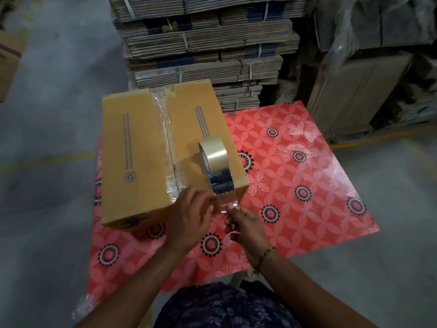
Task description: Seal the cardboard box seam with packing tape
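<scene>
Brown corrugated cardboard box (151, 147) resting on a table covered with a red floral-patterned cloth (295, 166), toward the table's left side. Clear packing tape (165, 138) already lies along the box's centre seam, from the far edge to the near edge, where it wrinkles over the corner. Blue printed text runs lengthwise on both top flaps, with a recycling symbol on the left flap.

A roll of packing tape (212, 150) stands on edge on the right top flap, near the box's front right corner. A glossy free strip (221, 188) runs from the roll down past the front edge of the box to the hands.

The left hand (189, 218) is placed against the near face of the box, its fingers curled toward the strip where it passes the front edge; whether they pinch the tape cannot be told. The right hand (246, 223), just beside the left and in front of the box, is closed with thumb and fingers pinching the lower end of the strip. A gold-coloured chain bracelet (263, 258) circles the right wrist.

Behind the table stand strapped bundles of flattened cartons (208, 43); plastic-wrapped boxes (369, 55) are stacked at right. Grey concrete floor (52, 114) carries a yellow line.
</scene>
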{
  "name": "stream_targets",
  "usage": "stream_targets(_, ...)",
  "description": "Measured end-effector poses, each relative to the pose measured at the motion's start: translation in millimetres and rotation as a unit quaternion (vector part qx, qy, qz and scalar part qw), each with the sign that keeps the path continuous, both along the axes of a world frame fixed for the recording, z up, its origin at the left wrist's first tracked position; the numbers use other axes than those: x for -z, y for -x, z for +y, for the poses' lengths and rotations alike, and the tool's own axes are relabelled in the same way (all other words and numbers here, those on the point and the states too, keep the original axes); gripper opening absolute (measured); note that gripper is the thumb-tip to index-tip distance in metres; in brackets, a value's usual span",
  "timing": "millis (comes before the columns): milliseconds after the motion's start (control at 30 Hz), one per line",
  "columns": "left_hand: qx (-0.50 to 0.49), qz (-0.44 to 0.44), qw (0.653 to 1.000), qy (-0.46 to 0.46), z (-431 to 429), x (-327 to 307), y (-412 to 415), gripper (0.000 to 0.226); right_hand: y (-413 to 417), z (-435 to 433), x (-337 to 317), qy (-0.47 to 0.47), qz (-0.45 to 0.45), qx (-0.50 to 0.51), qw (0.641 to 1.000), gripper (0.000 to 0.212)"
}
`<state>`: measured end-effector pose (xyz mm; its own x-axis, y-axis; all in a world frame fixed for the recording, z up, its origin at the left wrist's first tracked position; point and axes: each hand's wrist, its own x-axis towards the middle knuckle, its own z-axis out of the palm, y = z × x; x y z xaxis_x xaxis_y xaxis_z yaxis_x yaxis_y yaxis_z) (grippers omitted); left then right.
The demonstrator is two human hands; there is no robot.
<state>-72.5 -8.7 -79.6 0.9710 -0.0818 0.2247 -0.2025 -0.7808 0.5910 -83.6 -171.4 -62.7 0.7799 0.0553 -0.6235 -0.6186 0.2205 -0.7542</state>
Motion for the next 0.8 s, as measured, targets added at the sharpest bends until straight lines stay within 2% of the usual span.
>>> stream_targets(233,0.053,-0.018,0.998,-0.021,-17.2,5.4,4.8,0.014,-1.0,-0.6,1.4,0.008,-0.008,-0.007,1.000,0.021)
stream_targets(333,0.044,-0.021,0.999,-0.018,-17.7,7.7,3.9,0.007,-1.5,-0.8,-0.6,0.010,-0.011,-0.010,1.000,0.022)
stream_targets(400,0.031,-0.018,0.999,0.001,-18.0,8.0,2.8,0.006,-1.1,-0.8,-1.6,-0.002,-0.006,-0.017,1.000,0.035)
stream_targets(500,0.008,-0.006,0.999,0.041,-16.6,7.7,1.5,0.006,-0.7,-4.6,0.9,-0.054,0.021,-0.031,0.998,0.069)
stream_targets(533,0.002,-0.002,0.998,0.059,-15.1,7.9,1.6,0.005,-0.8,-8.6,3.8,-0.057,0.018,-0.029,0.998,0.071)
stream_targets(600,-0.005,0.013,0.994,0.106,-12.6,7.9,2.5,0.002,-1.5,-19.7,10.0,0.026,-0.041,-0.039,0.998,0.050)
stream_targets(667,-0.008,0.029,0.989,0.145,-12.2,7.2,2.9,0.004,-3.6,-34.9,19.9,0.147,-0.133,-0.057,0.978,0.023)
stream_targets(800,-0.016,0.052,0.980,0.190,-15.8,6.2,2.0,0.005,-18.2,-50.9,26.3,0.288,-0.262,-0.141,0.910,0.028)
